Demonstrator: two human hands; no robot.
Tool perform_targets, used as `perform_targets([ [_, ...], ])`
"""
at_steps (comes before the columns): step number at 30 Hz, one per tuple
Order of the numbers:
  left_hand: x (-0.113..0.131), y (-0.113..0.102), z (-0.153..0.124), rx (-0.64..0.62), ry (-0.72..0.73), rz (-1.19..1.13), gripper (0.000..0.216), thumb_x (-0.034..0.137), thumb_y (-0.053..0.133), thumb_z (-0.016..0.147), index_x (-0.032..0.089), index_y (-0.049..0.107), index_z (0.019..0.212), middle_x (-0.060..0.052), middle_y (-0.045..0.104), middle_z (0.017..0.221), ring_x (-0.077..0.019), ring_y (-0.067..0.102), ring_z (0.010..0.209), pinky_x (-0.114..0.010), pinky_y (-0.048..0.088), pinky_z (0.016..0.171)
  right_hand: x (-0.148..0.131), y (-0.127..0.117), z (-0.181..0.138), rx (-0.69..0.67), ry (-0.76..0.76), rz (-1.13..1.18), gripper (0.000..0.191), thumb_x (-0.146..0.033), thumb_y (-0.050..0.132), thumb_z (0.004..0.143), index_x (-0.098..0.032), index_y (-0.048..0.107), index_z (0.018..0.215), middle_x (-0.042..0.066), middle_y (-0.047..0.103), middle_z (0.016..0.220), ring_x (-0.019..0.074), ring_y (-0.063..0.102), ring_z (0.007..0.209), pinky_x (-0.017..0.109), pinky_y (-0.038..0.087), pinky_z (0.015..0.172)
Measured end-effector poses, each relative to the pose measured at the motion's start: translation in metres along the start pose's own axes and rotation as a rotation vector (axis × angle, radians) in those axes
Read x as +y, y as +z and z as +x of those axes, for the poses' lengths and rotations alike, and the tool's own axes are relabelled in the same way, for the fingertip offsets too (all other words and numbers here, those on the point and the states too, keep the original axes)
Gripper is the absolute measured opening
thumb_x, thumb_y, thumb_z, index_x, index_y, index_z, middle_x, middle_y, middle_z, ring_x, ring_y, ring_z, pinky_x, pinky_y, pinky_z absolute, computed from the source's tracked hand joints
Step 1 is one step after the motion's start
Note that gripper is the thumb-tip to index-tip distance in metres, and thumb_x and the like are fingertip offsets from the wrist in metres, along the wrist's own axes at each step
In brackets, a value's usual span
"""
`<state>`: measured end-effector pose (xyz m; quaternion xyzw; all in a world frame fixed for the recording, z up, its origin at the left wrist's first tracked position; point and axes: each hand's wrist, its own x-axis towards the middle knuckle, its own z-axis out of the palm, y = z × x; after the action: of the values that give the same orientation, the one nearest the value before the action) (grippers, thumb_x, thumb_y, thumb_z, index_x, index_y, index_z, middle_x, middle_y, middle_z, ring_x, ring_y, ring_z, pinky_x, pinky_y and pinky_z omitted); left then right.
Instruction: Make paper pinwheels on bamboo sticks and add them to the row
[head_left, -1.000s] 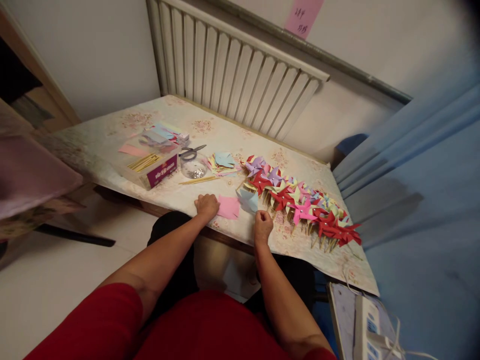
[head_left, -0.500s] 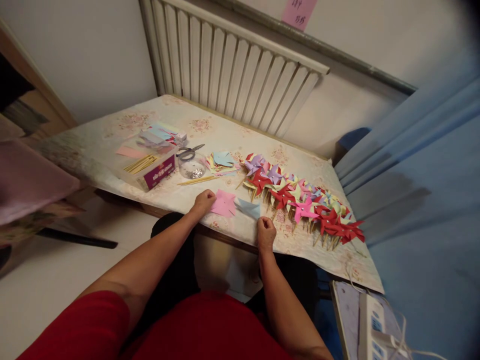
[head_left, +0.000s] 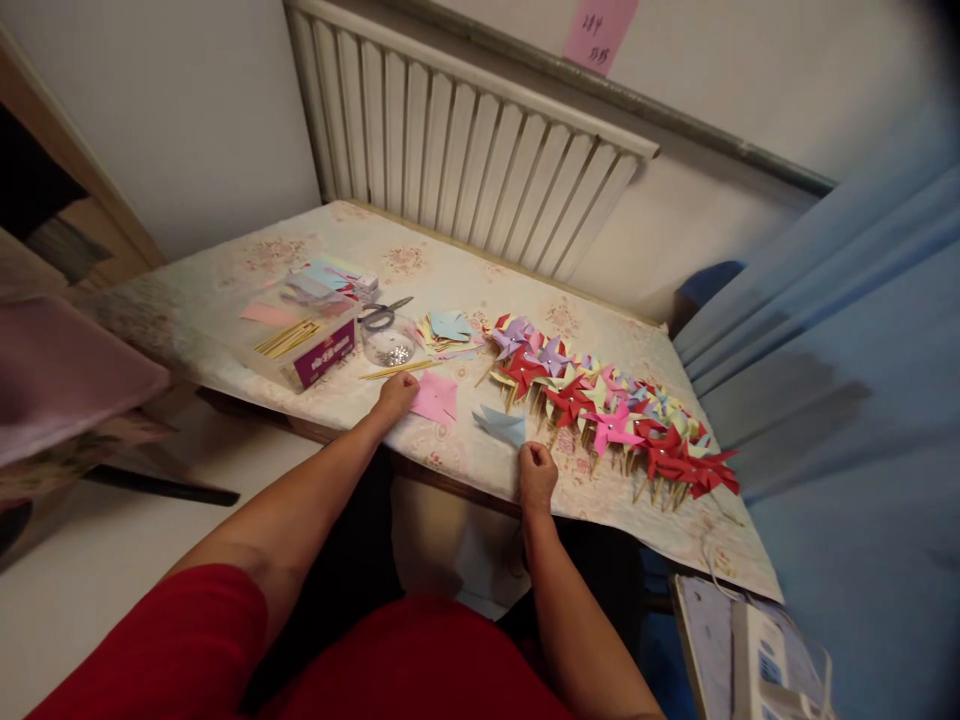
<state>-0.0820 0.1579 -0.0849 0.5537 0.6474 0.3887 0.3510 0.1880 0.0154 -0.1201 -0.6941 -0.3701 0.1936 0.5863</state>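
Pinching pink paper [head_left: 435, 398] at its 9 o'clock edge with left hand [head_left: 396, 397], using narrow, closed fingers. Gripping folded-looking blue paper [head_left: 501, 424] at its 4 o'clock end with right hand [head_left: 538, 475], likewise pinching narrow; not telling whether resting it on the counter [head_left: 450, 275] or lifting it. Judging the handling: dealing with thin, crease-prone sheets, so probably calling for light edge pinching, avoiding tugging near slit-looking corners, and steering right hand clear of pinwheels [head_left: 613, 428] standing from its 12 round to 3 o'clock. Spotting loose sticks [head_left: 397, 370] just beyond left hand at 12 o'clock, then bowl [head_left: 367, 348] of small metallic bits and scissors [head_left: 380, 316]; finding paper stack [head_left: 450, 327] at 1 to 2 o'clock, stick box [head_left: 324, 358] near 10. Working on a flower-printed covering, seeing creases near the front edge. Facing radiator [head_left: 450, 150] at 12 o'clock, pink wall note [head_left: 600, 35] at 1, blue curtain [head_left: 840, 330] at 3, power strip [head_left: 757, 660] around 4.
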Motion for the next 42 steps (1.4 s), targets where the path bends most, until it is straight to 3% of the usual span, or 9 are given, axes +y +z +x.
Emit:
perform_targets([
  [6, 0.004, -0.017, 0.003, 0.140, -0.061, 0.147, 0.012, 0.013, 0.050, 0.073, 0.019, 0.059, 0.078, -0.007, 0.064, 0.084, -0.0236, 0.058, 0.087, -0.033, 0.041, 0.080, 0.001, 0.000, -0.001, 0.003, -0.007, -0.007, 0.027, -0.039, 0.056, 0.069, -0.016, 0.068, 0.077, 0.004, 0.067, 0.075, 0.0192, 0.058, 0.074, 0.031, 0.044, 0.075],
  [11, 0.012, -0.014, -0.032, 0.159, 0.072, 0.160, 0.015, 0.015, 0.047, 0.079, 0.018, 0.060, 0.084, -0.008, 0.066, 0.094, -0.0225, 0.058, 0.097, -0.035, 0.042, 0.091, 0.002, 0.001, 0.000, 0.015, 0.005, -0.001, 0.027, -0.039, 0.056, 0.068, -0.016, 0.068, 0.075, 0.004, 0.067, 0.073, 0.0191, 0.058, 0.073, 0.031, 0.044, 0.074],
  [14, 0.018, 0.006, -0.073, -0.099, 0.016, -0.088, 0.009, 0.022, 0.051, 0.081, 0.019, 0.060, 0.079, -0.005, 0.066, 0.085, -0.0211, 0.061, 0.088, -0.036, 0.045, 0.088, 0.000, 0.003, 0.002, 0.009, 0.012, 0.002, 0.027, -0.039, 0.055, 0.069, -0.016, 0.067, 0.076, 0.004, 0.067, 0.073, 0.0192, 0.057, 0.073, 0.031, 0.044, 0.074],
  [18, 0.027, 0.034, -0.125, -0.453, -0.304, -0.673, 0.032, 0.045, 0.062, 0.081, 0.014, 0.061, 0.091, -0.014, 0.068, 0.097, -0.0233, 0.067, 0.090, -0.039, 0.049, 0.088, -0.008, 0.004, -0.004, 0.022, -0.063, -0.036, 0.023, -0.035, 0.052, 0.075, -0.016, 0.065, 0.075, 0.004, 0.064, 0.073, 0.0187, 0.056, 0.071, 0.031, 0.044, 0.073],
  [23, 0.046, 0.042, -0.149, -0.631, -0.539, -1.089, 0.066, 0.060, 0.053, 0.086, 0.009, 0.050, 0.128, -0.026, 0.049, 0.139, -0.0292, 0.057, 0.122, -0.041, 0.043, 0.103, -0.027, -0.001, -0.036, -0.020, -0.498, -0.238, 0.018, -0.023, 0.047, 0.088, -0.018, 0.062, 0.079, 0.005, 0.060, 0.079, 0.0189, 0.055, 0.079, 0.033, 0.045, 0.077],
  [27, 0.056, 0.034, -0.149, -0.654, -0.587, -1.266, 0.070, 0.063, 0.041, 0.090, 0.011, 0.043, 0.137, -0.023, 0.050, 0.138, -0.0277, 0.056, 0.123, -0.041, 0.043, 0.104, -0.040, -0.007, -0.060, -0.135, -0.793, -0.409, 0.017, -0.015, 0.046, 0.092, -0.019, 0.063, 0.088, 0.008, 0.062, 0.088, 0.0208, 0.053, 0.088, 0.035, 0.045, 0.081],
  [34, 0.051, 0.023, -0.149, -0.596, -0.695, -1.202, 0.036, 0.034, 0.053, 0.091, 0.012, 0.057, 0.118, -0.016, 0.070, 0.107, -0.0264, 0.067, 0.103, -0.043, 0.052, 0.094, -0.045, -0.015, -0.073, -0.230, -0.910, -0.486, 0.018, -0.013, 0.050, 0.091, -0.020, 0.066, 0.092, 0.010, 0.060, 0.096, 0.0222, 0.051, 0.091, 0.038, 0.046, 0.080],
  [38, 0.050, 0.022, -0.151, -0.546, -0.573, -1.111, 0.032, 0.013, 0.059, 0.078, 0.012, 0.060, 0.110, -0.013, 0.072, 0.100, -0.0261, 0.068, 0.100, -0.040, 0.055, 0.089, -0.051, -0.020, -0.080, -0.290, -0.880, -0.421, 0.018, -0.014, 0.051, 0.089, -0.021, 0.066, 0.094, 0.010, 0.060, 0.098, 0.0231, 0.051, 0.093, 0.040, 0.046, 0.082],
  [42, 0.053, 0.018, -0.153, -0.534, -0.454, -1.003, 0.032, 0.012, 0.063, 0.070, 0.016, 0.064, 0.101, -0.011, 0.073, 0.100, -0.0280, 0.067, 0.103, -0.039, 0.055, 0.086, -0.060, -0.029, -0.084, -0.241, -0.714, -0.211, 0.014, -0.021, 0.056, 0.086, -0.021, 0.065, 0.097, 0.010, 0.063, 0.098, 0.0233, 0.055, 0.096, 0.042, 0.046, 0.087],
])
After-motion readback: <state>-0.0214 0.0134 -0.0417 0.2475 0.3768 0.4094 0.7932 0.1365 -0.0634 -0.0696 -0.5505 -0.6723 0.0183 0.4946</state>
